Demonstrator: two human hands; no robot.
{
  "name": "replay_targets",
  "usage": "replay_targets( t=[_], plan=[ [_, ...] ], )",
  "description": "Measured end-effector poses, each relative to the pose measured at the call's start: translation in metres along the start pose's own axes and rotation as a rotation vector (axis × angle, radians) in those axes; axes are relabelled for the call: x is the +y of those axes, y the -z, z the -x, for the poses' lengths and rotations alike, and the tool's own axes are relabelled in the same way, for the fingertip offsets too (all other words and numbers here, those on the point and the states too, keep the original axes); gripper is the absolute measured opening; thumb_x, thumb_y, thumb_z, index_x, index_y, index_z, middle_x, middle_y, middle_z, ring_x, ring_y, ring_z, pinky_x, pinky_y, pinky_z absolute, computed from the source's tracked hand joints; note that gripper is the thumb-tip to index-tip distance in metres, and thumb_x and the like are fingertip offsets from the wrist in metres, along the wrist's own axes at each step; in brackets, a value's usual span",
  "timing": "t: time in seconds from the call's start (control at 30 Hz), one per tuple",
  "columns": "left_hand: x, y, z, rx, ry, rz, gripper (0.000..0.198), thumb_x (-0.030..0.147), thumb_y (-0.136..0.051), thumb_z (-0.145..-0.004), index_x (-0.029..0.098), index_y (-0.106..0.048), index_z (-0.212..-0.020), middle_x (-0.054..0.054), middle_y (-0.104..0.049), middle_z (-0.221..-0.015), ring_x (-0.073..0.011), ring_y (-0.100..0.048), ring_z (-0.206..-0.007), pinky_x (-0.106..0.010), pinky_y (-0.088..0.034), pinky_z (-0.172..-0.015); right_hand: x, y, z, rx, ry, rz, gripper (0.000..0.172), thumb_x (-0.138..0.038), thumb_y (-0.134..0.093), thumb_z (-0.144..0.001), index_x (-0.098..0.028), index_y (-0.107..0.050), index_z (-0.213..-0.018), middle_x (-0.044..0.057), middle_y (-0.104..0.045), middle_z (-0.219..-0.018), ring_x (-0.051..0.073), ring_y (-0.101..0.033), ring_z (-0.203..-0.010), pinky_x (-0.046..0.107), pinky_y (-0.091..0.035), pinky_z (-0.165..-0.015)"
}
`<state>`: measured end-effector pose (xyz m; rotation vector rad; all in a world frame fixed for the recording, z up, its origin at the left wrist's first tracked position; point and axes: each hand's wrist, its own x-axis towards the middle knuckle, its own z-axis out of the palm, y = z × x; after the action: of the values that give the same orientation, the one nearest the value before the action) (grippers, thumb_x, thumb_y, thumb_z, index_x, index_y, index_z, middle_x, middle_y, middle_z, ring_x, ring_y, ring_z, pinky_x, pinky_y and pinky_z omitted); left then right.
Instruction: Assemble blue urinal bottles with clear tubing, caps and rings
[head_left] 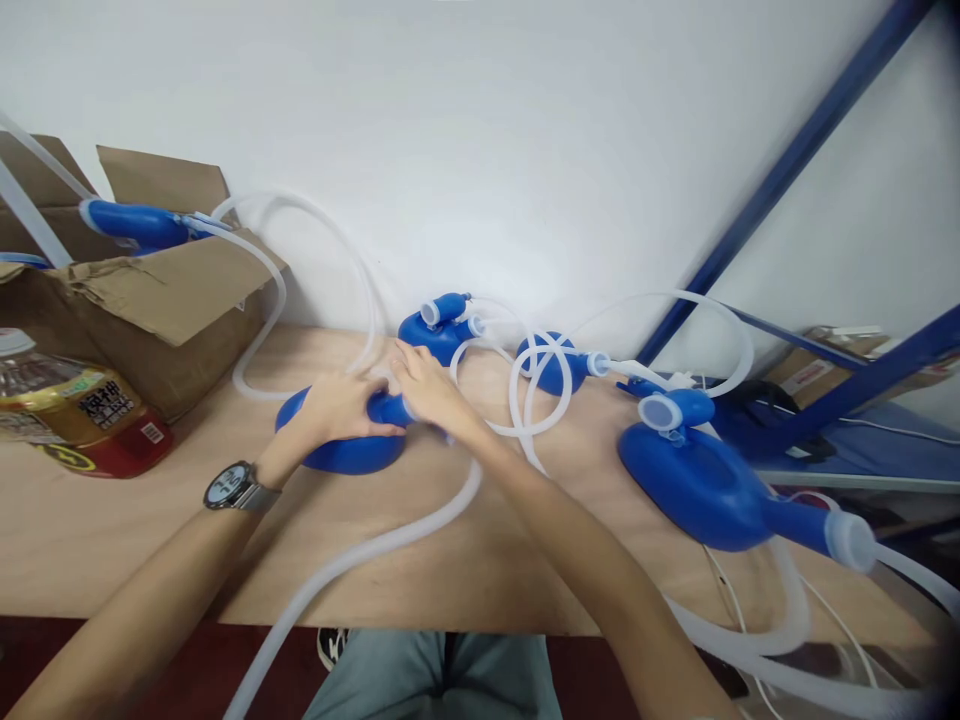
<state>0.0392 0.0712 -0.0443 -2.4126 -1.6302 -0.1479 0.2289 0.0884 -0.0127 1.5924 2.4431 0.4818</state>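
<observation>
A blue plastic bottle [354, 455] with a translucent hose [390, 540] lies on the wooden table, left of the middle. My left hand [346, 405] is wrapped over the bottle's body and neck, its thumb along the neck. At the neck's end, my right hand [426, 385] closes round the whitish cap area, whose details its fingers partly hide. The hose runs from beneath my right hand down over the table's front edge. Behind my hands stands another blue bottle [431, 338] against the wall.
An open cardboard box [187, 350] holding a blue bottle and an oil jug [97, 420] stand at the left. Further blue bottles [694, 485] and coiled hoses [525, 390] lie at the right. A blue metal frame [787, 170] rises beyond.
</observation>
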Motion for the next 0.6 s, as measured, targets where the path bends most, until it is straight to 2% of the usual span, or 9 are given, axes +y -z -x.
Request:
replay_targets(
  t=[0.17, 0.27, 0.33, 0.4, 0.5, 0.6],
  plan=[
    [-0.002, -0.004, 0.002, 0.046, -0.043, -0.003, 0.080, 0.090, -0.046, -0.083, 0.022, -0.070, -0.116, -0.013, -0.074, -0.106, -0.0387, -0.070, -0.093, -0.042, -0.043, -0.069, -0.015, -0.014, -0.010, -0.172, 0.005, 0.078, 0.085, -0.032, 0.056, -0.103, -0.051, 0.003, -0.167, -0.015, -0.019, -0.141, -0.026, 0.006, -0.119, -0.011, -0.015, -0.148],
    [-0.002, -0.006, 0.001, 0.054, -0.052, 0.008, 0.081, 0.092, -0.046, -0.081, 0.022, -0.070, -0.115, -0.011, -0.074, -0.108, -0.0382, -0.070, -0.094, -0.042, -0.043, -0.068, -0.018, -0.014, -0.007, -0.171, 0.001, 0.089, 0.080, -0.037, 0.048, -0.105, -0.053, -0.005, -0.164, -0.019, -0.022, -0.137, -0.025, 0.011, -0.106, -0.017, -0.004, -0.146],
    [-0.001, -0.006, 0.000, 0.048, -0.038, 0.021, 0.083, 0.093, -0.048, -0.079, 0.022, -0.070, -0.116, -0.011, -0.074, -0.107, -0.0386, -0.070, -0.094, -0.042, -0.044, -0.068, -0.020, -0.016, -0.006, -0.142, -0.021, 0.013, 0.084, -0.036, 0.048, -0.105, -0.055, -0.015, -0.158, -0.023, -0.024, -0.134, -0.019, 0.016, -0.095, -0.028, 0.006, -0.134],
    [0.001, -0.005, 0.000, 0.054, -0.029, 0.035, 0.084, 0.094, -0.051, -0.077, 0.024, -0.070, -0.118, -0.010, -0.074, -0.108, -0.0389, -0.070, -0.096, -0.042, -0.045, -0.069, -0.021, -0.020, -0.006, -0.133, -0.055, -0.073, 0.090, -0.036, 0.052, -0.105, -0.058, -0.022, -0.151, -0.027, -0.026, -0.129, -0.015, 0.017, -0.090, -0.032, 0.011, -0.114],
    [0.004, -0.004, -0.002, 0.055, -0.046, 0.051, 0.081, 0.091, -0.057, -0.076, 0.024, -0.070, -0.119, -0.008, -0.074, -0.115, -0.0379, -0.070, -0.098, -0.043, -0.047, -0.073, -0.022, -0.031, -0.006, -0.146, -0.106, -0.197, 0.090, -0.037, 0.049, -0.106, -0.059, -0.026, -0.149, -0.030, -0.026, -0.126, -0.021, 0.015, -0.089, -0.018, 0.012, -0.086],
    [0.007, -0.001, -0.002, 0.004, -0.014, 0.040, 0.077, 0.088, -0.059, -0.075, 0.020, -0.070, -0.112, -0.010, -0.073, -0.116, -0.0387, -0.070, -0.099, -0.043, -0.048, -0.073, -0.021, -0.037, -0.006, -0.148, -0.099, -0.261, 0.086, -0.040, 0.042, -0.107, -0.056, -0.029, -0.152, -0.029, -0.027, -0.125, -0.028, 0.014, -0.091, -0.006, 0.014, -0.079]
  ],
)
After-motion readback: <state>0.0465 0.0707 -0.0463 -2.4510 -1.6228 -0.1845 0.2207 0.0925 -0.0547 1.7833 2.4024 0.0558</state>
